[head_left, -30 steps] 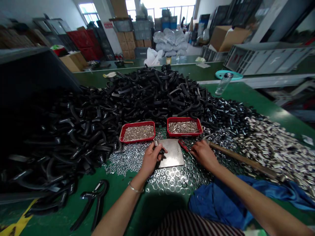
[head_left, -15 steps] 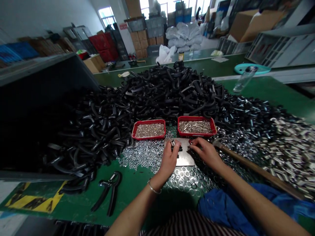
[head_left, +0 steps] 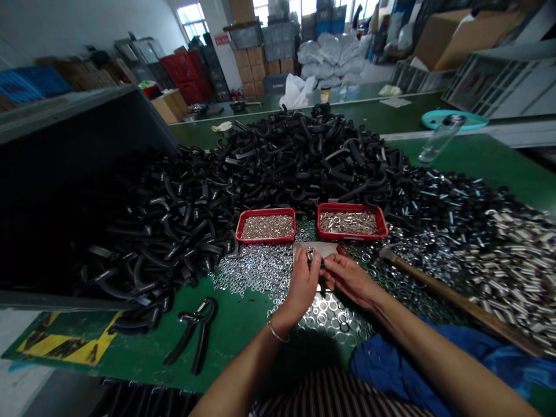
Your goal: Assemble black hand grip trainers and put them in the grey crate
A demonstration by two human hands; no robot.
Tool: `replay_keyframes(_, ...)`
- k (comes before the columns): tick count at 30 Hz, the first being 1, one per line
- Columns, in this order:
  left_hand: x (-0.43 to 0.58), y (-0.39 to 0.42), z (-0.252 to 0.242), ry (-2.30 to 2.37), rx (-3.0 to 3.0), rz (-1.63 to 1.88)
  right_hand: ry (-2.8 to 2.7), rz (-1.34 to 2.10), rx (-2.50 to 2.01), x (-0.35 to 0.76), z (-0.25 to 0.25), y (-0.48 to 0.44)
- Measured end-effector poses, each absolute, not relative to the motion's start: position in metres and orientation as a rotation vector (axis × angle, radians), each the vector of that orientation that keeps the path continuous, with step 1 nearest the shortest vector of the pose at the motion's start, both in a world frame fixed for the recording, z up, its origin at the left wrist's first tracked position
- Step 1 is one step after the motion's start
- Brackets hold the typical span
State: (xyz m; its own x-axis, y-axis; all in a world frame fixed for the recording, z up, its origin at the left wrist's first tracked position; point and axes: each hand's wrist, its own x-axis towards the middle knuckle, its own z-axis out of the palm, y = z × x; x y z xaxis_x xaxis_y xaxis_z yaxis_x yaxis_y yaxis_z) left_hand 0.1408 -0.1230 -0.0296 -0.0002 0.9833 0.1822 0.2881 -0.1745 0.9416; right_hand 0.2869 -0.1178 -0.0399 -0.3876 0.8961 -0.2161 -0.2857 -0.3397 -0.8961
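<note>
My left hand (head_left: 303, 283) and my right hand (head_left: 348, 278) meet over a small steel plate (head_left: 316, 249) on the green table. The left fingers are closed round a small metal spring part (head_left: 310, 255) held upright. The right fingers pinch at the same part from the right. Around the plate lie several loose metal rings and washers (head_left: 256, 269). Two red trays (head_left: 266, 226) (head_left: 351, 220) of small metal pieces stand just beyond the plate.
A large heap of black plastic handles (head_left: 269, 168) fills the table's middle and left. Silver sleeves (head_left: 512, 249) pile at the right. A wooden-handled hammer (head_left: 452, 298) lies right of my hands. One assembled hand grip (head_left: 195, 333) rests near left. Blue cloth (head_left: 417, 365) covers my lap.
My right hand has moved left from the table to join the left hand on the spring part. The camera has shifted, so the view sits a little further right and lower.
</note>
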Motion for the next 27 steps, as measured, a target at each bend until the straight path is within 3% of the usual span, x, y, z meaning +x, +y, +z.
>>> replay_keyframes(2, 0.14, -0.124, -0.026, 1.355, 1.486, 1.206, -1.223, 1.622, -1.048, 0.287, -0.036, -0.12)
replay_keyframes(7, 0.131, -0.129, -0.01, 1.217, 1.381, 1.169, -1.897, 0.689, -1.099, 0.293, -0.032, -0.124)
replay_keyframes(9, 0.128, -0.128, -0.01, 1.193, 1.348, 1.146, -2.062, 0.508, -1.082, 0.292, -0.03, -0.124)
replay_keyframes(16, 0.132, -0.114, -0.04, 1.196, 0.973, 1.121, -2.339, 0.586, -1.208, 0.342, -0.025, -0.123)
replay_keyframes(22, 0.129, -0.106, -0.045, 1.14, 0.724, 1.27, -2.002, 0.083, -1.9, 0.494, -0.033, -0.104)
replay_keyframes(27, 0.141, -0.114, -0.039, 1.159, 0.78, 1.16, -2.1, 0.169, -1.915, 0.542, -0.028, -0.093)
